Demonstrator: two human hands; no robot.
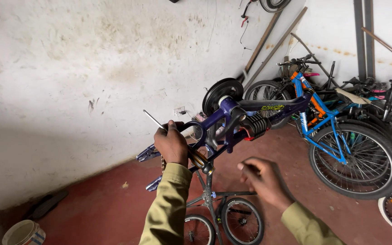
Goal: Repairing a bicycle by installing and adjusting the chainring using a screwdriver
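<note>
Overhead, left hand (172, 144) grips purple bike frame (232, 122), slanting up-right.

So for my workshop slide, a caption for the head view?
Left hand grips a purple bike frame on a stand; right hand hovers empty.

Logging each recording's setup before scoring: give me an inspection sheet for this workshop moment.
Surface: red-brown concrete floor, dusty; no bench seen.
Job's things: dark blue bicycle frame with coiled black spring shock, raised on a thin metal stand.
Clutter: white plastic bucket at lower left; two small black wheels by the stand.
Hands: left hand grips the frame, with a thin metal rod sticking up beside it; right hand is off the frame, fingers curled, contents unclear.
Cables: thin cables hang on the wall.
Surroundings: stained white wall; parked blue-and-orange bicycle; long bars leaning in the corner.
</note>
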